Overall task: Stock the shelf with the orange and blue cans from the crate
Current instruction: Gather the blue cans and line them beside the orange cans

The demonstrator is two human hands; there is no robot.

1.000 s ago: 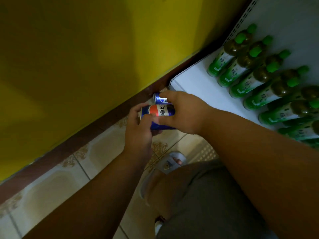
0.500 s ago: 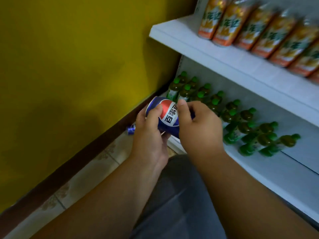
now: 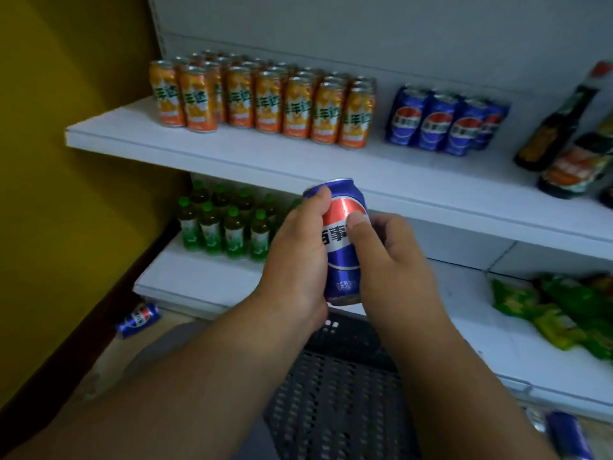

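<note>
An upright blue can (image 3: 343,260) with a red and white logo is gripped between my left hand (image 3: 297,257) and my right hand (image 3: 391,260), in front of the edge of the upper white shelf (image 3: 232,154). Several orange cans (image 3: 265,101) stand in rows on that shelf at the left. To their right is a group of blue cans (image 3: 444,124). The dark perforated crate (image 3: 338,393) sits below my forearms. Another blue can (image 3: 139,319) lies on its side on the floor at the left. One more blue can (image 3: 570,436) lies at the bottom right.
Green-capped bottles (image 3: 225,224) crowd the left of the lower shelf (image 3: 199,280), and green snack bags (image 3: 564,310) lie on its right. Dark bottles (image 3: 564,127) stand at the upper shelf's right end. A yellow wall (image 3: 66,194) closes off the left side.
Both hands have lifted the blue can from near the floor to the height of the upper shelf's edge and turned it upright. The view has swung up onto the shelves.
</note>
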